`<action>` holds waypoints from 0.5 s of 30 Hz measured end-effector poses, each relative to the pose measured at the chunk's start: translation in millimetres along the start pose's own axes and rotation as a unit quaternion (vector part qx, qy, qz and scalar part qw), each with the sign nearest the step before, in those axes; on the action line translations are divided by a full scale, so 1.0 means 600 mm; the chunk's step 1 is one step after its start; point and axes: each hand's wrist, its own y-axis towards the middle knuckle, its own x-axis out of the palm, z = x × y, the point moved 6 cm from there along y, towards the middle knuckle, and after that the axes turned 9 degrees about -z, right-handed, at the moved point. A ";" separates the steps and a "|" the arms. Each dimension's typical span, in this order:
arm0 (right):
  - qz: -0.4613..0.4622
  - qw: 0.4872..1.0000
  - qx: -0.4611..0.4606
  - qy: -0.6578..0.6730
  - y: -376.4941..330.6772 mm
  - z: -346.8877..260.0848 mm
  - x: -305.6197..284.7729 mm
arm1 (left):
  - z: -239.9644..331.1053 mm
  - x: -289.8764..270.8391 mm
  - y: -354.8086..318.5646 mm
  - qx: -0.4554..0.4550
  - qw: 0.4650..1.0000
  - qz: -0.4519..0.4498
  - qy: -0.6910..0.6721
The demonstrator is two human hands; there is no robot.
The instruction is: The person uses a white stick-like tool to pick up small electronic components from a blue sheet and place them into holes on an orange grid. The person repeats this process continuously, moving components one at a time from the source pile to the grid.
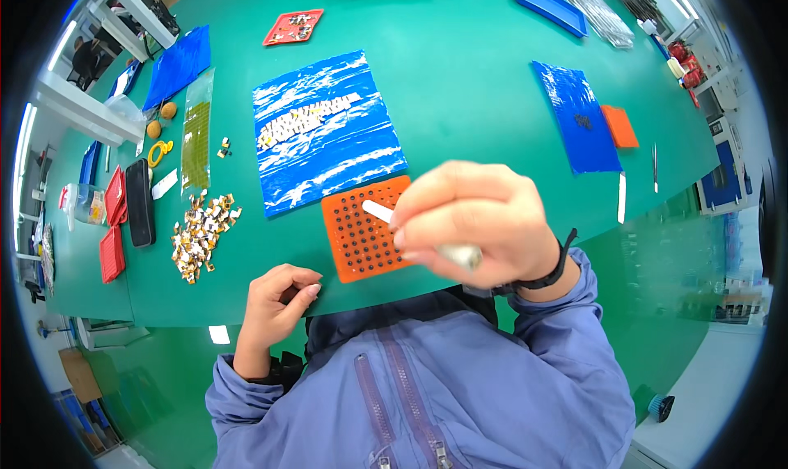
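Green table (460,83) bears blue foil sheet (327,129) with rows of small white parts (305,119). Left of it: pile of small tan-and-white components (199,233), narrow clear bag of greenish strip (196,132), black flat device (139,202), red trays (112,223), yellow ring (160,150). Far side: red tray (293,27), blue tray (550,7). Right: second blue sheet (577,116), orange pad (620,127) touching it.

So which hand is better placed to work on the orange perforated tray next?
Probably the right hand: it holds a slim white tool with its tip over the orange perforated tray. The left hand rests curled at the table edge, apart from the tray.
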 end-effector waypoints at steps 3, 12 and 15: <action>-0.020 0.995 -0.077 0.055 0.010 -0.049 0.000 | -0.007 0.001 -0.002 -0.022 1.000 -0.002 -0.018; -0.007 0.978 -0.178 0.111 0.031 -0.116 0.030 | 0.013 0.010 -0.002 0.065 0.996 0.027 0.054; 0.007 0.977 -0.184 0.106 0.035 -0.120 0.039 | 0.019 0.012 -0.006 0.075 0.992 0.031 0.092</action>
